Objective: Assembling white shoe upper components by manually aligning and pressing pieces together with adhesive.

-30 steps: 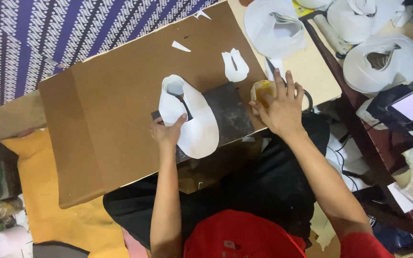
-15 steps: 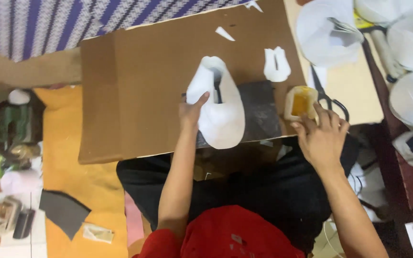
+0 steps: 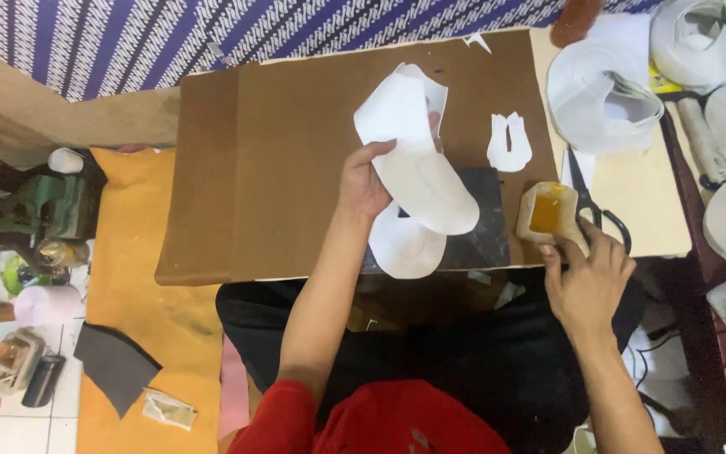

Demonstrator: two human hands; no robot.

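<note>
While the right hand (image 3: 588, 282) touches a glue pot (image 3: 547, 212) with loosely open fingers, the left hand (image 3: 365, 181) pinches a white cut-out (image 3: 418, 168) whose long axis runs from 11 to 5 o'clock.

One head-mounted camera only, looking steeply down over my lap at the brown bench (image 3: 296, 168). View is close, at arm's reach: both my hands are in frame, with floor at left and shelving at right. No second view.
</note>
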